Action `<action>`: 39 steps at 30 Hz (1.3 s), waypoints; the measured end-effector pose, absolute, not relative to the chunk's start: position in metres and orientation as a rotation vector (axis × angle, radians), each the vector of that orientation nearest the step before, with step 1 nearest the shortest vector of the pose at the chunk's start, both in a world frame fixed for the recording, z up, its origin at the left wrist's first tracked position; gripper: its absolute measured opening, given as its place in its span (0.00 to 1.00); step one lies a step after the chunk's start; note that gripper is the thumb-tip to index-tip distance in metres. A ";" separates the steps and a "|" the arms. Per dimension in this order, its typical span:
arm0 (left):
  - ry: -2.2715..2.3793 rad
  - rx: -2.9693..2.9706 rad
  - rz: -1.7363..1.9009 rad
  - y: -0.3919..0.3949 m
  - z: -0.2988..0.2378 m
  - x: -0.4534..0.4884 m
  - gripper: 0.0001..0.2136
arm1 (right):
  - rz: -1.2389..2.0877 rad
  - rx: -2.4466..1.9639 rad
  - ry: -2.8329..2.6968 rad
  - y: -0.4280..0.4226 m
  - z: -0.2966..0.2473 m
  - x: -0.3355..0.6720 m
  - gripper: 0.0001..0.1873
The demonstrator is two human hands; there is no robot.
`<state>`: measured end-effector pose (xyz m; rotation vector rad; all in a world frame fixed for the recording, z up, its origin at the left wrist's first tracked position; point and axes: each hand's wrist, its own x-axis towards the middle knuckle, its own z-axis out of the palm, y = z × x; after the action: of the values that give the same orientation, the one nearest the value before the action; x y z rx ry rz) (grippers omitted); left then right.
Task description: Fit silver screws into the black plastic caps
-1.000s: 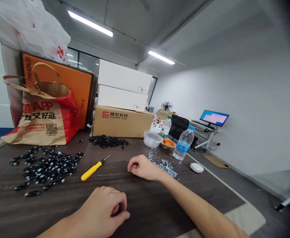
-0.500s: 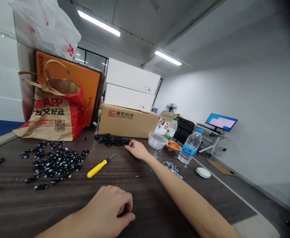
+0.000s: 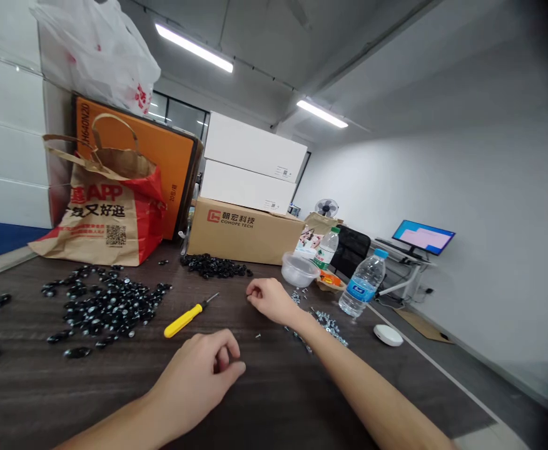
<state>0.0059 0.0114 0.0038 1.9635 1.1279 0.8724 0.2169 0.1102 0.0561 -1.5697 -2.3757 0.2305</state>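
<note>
1. The hands are apart. The left hand (image 3: 203,369), low at the centre of the frame, is loosely curled with a gap between thumb and fingers, seemingly holding nothing; that gap perhaps suits small parts.
2. The right hand (image 3: 271,299), at mid-frame, has its fingers bent inward; whether they pinch anything, I cannot tell.
3. The small black parts (image 3: 215,266) lie heaped beyond it, near centre, and the silver screws (image 3: 330,325) spread right of centre, partly behind the right forearm; both seem placed within easy reach.
4. Black parts with metal centres (image 3: 109,306) spread across the left of the frame, probably grouped apart to avoid mixing.
5. The yellow screwdriver (image 3: 184,320) lies left of centre, handle towards the lower left, likely for quick grasping.
6. A lone screw (image 3: 258,337) lies between the hands on the table (image 3: 274,387), whose widest stretch for moving is at lower centre.
7. The cardboard box (image 3: 246,240) bounds the far side; the table's pale edge slants towards the lower right, past the water bottle (image 3: 361,287).
</note>
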 end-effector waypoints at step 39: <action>0.850 1.348 1.014 0.024 -0.007 0.007 0.17 | 0.339 -1.282 -2.525 0.048 0.041 0.246 0.15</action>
<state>0.0066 0.0240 -0.0070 1.3481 0.8496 1.0136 0.2459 0.0484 0.0408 -1.2823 -2.5255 0.3391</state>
